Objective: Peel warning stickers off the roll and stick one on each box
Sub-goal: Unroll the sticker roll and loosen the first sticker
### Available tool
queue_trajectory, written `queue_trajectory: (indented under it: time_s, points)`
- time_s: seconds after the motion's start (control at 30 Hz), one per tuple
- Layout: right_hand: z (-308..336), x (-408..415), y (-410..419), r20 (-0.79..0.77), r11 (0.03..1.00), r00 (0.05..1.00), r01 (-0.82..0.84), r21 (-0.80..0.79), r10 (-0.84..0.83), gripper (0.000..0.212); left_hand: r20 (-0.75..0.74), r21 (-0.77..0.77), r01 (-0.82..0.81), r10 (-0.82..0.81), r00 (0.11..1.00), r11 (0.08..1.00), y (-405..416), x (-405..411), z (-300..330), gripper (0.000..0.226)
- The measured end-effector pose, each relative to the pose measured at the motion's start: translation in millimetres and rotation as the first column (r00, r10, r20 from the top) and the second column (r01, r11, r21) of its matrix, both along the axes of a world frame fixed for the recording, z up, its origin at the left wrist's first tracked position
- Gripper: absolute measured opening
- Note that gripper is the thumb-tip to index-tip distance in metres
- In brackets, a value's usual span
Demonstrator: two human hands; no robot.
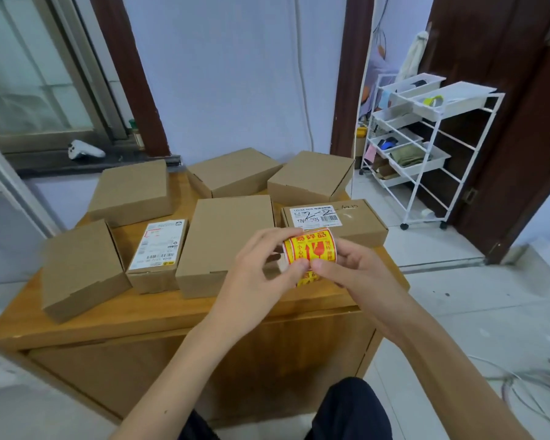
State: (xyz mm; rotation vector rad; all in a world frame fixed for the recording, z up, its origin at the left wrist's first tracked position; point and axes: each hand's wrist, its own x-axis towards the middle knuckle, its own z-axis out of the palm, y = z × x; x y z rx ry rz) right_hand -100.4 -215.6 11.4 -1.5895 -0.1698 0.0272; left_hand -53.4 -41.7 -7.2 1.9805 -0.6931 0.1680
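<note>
Both hands point(267, 265) gripping sticker roll point(308, 249), axis sideways

Seven cardboard boxes point(226, 246) are set on a wooden cabinet top point(159, 312): three along the far edge, four nearer, two of these labelled with white shipping labels point(158, 244).

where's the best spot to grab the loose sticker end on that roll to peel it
Pinch the hanging free end below the sticker roll, coming from underneath with the right hand. That flap already stands clear of the curved face, while the left hand steadies the roll's side.
</note>
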Motion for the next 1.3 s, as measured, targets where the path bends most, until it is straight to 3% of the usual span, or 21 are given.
queue_trajectory:
  time_s: [0.17, 0.3, 0.43, 0.53, 0.63, 0.73, 1.0, 1.1, 1.2, 1.3]
  points:
    - [-7, 2, 3, 0.038, 0.996, 0.997, 0.075, -0.04, -0.074, 0.024, -0.058, -0.041, -0.034, 0.032, 0.998, 0.999, 0, 4, -7, 0.039]
    - [-15, 11, 6, 0.049, 0.987, 0.988, 0.15, -0.064, -0.147, 0.026, 0.1, 0.063, -0.018, 0.012, 0.995, 0.998, 4, 2, -7, 0.049]
    - [-20, 21, 8, -0.04, 0.966, 0.966, 0.257, 0.033, -0.256, 0.032, 0.203, 0.208, 0.023, -0.066, 0.977, 0.978, 4, 6, -14, 0.053]
    - [-22, 26, 9, -0.061, 0.969, 0.972, 0.233, 0.085, -0.228, 0.03, 0.112, 0.117, 0.012, -0.025, 0.993, 0.993, 1, 11, -18, 0.05]
    - [-19, 26, 7, -0.061, 0.986, 0.994, 0.098, 0.134, -0.091, 0.029, -0.121, -0.109, 0.007, -0.02, 0.992, 0.994, -1, 16, -18, 0.041]
    - [-15, 24, 4, -0.054, 0.998, 0.998, 0.025, 0.064, -0.021, 0.027, -0.28, -0.23, -0.051, -0.016, 0.96, 0.972, -4, 20, -17, 0.031]
    - [-18, 23, 5, 0.027, 0.998, 0.998, 0.062, -0.017, -0.061, 0.027, -0.328, -0.328, -0.103, -0.011, 0.945, 0.939, -4, 13, -19, 0.048]
    - [-16, 22, 8, 0.121, 0.988, 0.989, 0.096, -0.122, -0.081, 0.026, -0.398, -0.306, -0.221, 0.087, 0.913, 0.926, 1, 11, -20, 0.051]
    - [-18, 22, 12, 0.169, 0.938, 0.984, 0.116, -0.328, -0.062, 0.022, -0.586, -0.294, -0.205, -0.007, 0.81, 0.934, 0, 12, -13, 0.051]
    - [-27, 24, 13, 0.158, 0.868, 0.984, 0.146, -0.475, -0.079, 0.021, -0.644, -0.375, -0.217, -0.085, 0.76, 0.901, 1, 15, -8, 0.041]
